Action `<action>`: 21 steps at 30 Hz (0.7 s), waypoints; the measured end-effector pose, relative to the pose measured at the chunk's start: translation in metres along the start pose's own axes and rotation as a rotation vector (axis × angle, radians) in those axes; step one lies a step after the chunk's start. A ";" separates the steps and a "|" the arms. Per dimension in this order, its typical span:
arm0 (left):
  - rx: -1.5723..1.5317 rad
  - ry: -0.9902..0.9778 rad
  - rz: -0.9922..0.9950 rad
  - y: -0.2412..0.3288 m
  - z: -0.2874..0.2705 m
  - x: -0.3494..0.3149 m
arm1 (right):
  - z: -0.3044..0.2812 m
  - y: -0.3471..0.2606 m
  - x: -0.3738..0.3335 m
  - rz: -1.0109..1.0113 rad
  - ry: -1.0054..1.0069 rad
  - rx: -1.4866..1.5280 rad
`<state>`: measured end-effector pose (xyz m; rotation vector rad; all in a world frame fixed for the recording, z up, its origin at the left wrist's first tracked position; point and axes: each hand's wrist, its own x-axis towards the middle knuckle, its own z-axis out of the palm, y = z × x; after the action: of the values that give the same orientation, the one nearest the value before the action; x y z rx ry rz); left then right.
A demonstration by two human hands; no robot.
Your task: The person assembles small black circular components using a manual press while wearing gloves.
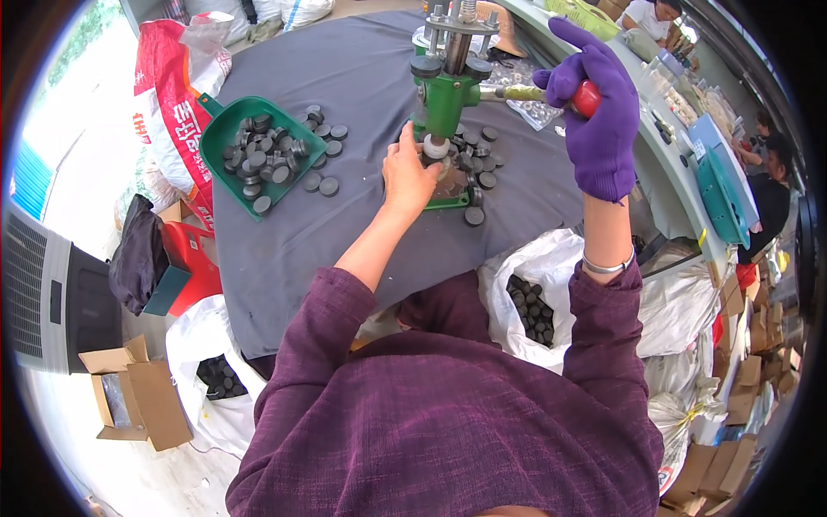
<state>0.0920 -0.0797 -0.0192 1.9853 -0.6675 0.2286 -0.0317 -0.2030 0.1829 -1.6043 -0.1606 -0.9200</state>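
Note:
A green hand press [446, 108] with a metal shaft stands on the cloth-covered table. My bare left hand [408, 177] is at its base, with thumb and fingers around the white rounded tip [436, 146] below the shaft. Whatever small piece these fingers hold is hidden. My right hand [599, 112], in a purple glove, is closed around the red ball knob [587, 99] of the press lever [517, 92], one finger pointing up. Dark round discs [487, 180] lie loose beside the press. A green scoop [215, 161] full of similar discs rests to the left, more discs spilling by its mouth.
White sacks of dark discs stand below the table edge, one at right [564, 258] and one at left [191, 345]. A red and white bag [177, 121] leans at the left. Past the right side runs a long counter [672, 177], with other people beyond it.

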 end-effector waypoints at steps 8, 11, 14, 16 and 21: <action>-0.166 0.023 -0.075 -0.007 0.001 -0.002 | -0.014 0.048 -0.070 -0.222 -0.046 -0.088; -0.128 0.045 -0.007 -0.017 -0.017 -0.002 | -0.026 0.081 -0.118 -0.206 -0.045 -0.125; 0.317 0.168 0.250 -0.049 -0.053 -0.014 | -0.017 0.069 -0.119 -0.061 -0.004 -0.013; 0.603 0.149 0.190 -0.054 -0.075 -0.023 | -0.021 0.069 -0.112 -0.039 -0.047 0.004; 0.780 -0.145 0.118 -0.068 -0.090 -0.049 | -0.022 0.050 -0.095 -0.067 -0.088 -0.071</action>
<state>0.0984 0.0397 -0.0472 2.7256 -0.8756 0.4724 -0.0778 -0.1999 0.0839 -1.7148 -0.2467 -0.9156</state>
